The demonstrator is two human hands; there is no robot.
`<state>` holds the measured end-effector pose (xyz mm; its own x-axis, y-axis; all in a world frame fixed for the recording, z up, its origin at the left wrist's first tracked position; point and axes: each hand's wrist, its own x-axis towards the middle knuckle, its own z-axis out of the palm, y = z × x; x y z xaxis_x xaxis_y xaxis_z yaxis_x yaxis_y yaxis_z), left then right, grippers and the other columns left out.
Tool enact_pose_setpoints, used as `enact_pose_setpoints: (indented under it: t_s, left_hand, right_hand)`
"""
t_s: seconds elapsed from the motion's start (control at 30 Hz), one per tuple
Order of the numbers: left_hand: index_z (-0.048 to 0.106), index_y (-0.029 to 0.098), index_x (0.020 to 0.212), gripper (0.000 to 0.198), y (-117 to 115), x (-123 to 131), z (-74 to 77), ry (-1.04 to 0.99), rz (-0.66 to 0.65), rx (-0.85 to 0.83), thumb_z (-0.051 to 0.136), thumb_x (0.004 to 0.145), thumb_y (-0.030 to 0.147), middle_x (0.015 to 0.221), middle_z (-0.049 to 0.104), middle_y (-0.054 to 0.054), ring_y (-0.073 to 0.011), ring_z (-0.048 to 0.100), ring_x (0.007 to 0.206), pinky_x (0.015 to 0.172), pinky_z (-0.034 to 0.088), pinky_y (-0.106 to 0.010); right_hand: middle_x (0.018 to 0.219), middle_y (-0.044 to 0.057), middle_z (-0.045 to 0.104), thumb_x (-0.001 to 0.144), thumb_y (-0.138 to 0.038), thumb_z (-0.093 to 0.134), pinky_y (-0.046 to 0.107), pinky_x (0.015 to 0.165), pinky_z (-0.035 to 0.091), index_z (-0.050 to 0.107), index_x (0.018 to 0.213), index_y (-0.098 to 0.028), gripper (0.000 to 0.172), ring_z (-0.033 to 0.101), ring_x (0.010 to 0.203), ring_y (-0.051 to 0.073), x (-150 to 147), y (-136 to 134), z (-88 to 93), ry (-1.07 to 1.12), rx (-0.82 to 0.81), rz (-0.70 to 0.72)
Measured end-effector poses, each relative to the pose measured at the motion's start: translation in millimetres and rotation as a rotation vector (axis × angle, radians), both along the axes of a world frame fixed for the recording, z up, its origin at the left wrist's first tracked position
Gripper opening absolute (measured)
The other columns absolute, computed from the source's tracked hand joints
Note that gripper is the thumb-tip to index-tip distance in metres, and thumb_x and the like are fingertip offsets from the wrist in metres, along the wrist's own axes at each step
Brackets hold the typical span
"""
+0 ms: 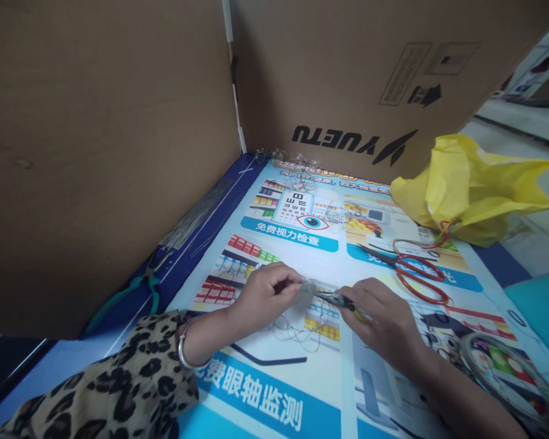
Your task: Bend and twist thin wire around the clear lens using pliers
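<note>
Down on the printed sheet (329, 262), going by the head view, two bare hands are working close together over some really thin wire. The left hand (265, 296) is pinching the wire (307, 286) between thumb and fingertips, and the right hand (384, 311) is wrapping around the handles of a pair of pliers (332, 299). The plier tips are meeting the wire just beside the left fingertips — whether they're actually biting on it, I can't tell.

That closeness is what's worrying me: if the pliers slip off, they could be nipping a fingertip. Squeezing or twisting too hard might be kinking or snapping wire this fine, and a loose pinch could be letting it spring away. Loose loops (297, 335) are hanging below the hands too — easy to be snagging those on a sleeve (137, 372) or the bracelet (182, 347) and pulling the shape out.

Off to the right, the scissors (421, 274) are lying with their blades apart, pointing leftward, so a careless reach could be getting somebody poked.
</note>
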<state>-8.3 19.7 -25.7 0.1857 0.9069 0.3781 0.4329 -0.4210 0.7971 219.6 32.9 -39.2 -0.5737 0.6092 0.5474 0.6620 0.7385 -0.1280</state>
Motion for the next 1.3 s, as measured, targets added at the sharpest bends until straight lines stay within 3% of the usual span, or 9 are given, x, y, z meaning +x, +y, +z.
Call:
enact_pose_setpoints:
  t_s: [0.33, 0.67, 1.17, 1.3]
  left_hand:
    - [0.06, 0.016, 0.07, 0.012, -1, -2, 1.0, 0.012, -0.02, 0.07, 0.053, 0.074, 0.008, 0.064, 0.059, 0.001, -0.0101, 0.055, 0.062, 0.057, 0.043, -0.022]
    - [0.056, 0.016, 0.064, 0.013, -2, -1, 2.8, 0.089, 0.012, 0.026, 0.051, 0.074, 0.009, 0.062, 0.054, 0.002, -0.0097, 0.05, 0.059, 0.055, 0.04, -0.021]
    - [0.061, 0.018, 0.083, 0.01, 2, -2, -10.9, 0.285, -0.009, -0.056, 0.056, 0.075, 0.014, 0.075, 0.055, 0.0, -0.0121, 0.051, 0.066, 0.063, 0.043, -0.025]
    - [0.059, 0.018, 0.095, 0.023, 5, -1, -8.1, 0.319, -0.012, -0.066, 0.063, 0.072, 0.02, 0.086, 0.056, -0.003, -0.0141, 0.053, 0.074, 0.067, 0.045, -0.028]
  right_hand:
    - [0.074, 0.005, 0.06, 0.08, -0.022, 0.053, 0.027, 0.061, 0.044, 0.064, 0.087, -0.018, 0.014, 0.055, 0.071, 0.016, 0, 1, 0.0, -0.007, -0.003, -0.005]
    - [0.074, 0.004, 0.06, 0.081, -0.024, 0.052, 0.026, 0.064, 0.042, 0.064, 0.085, -0.02, 0.014, 0.055, 0.073, 0.015, 1, 0, 1.3, -0.057, -0.028, -0.036]
    - [0.08, 0.004, 0.063, 0.083, -0.027, 0.051, 0.025, 0.07, 0.043, 0.064, 0.086, -0.02, 0.015, 0.057, 0.078, 0.015, 6, 7, -7.8, -0.04, -0.031, -0.106]
    - [0.078, 0.004, 0.063, 0.082, -0.026, 0.051, 0.025, 0.071, 0.044, 0.064, 0.086, -0.019, 0.015, 0.058, 0.078, 0.015, 5, 6, -7.5, -0.03, -0.011, -0.091]
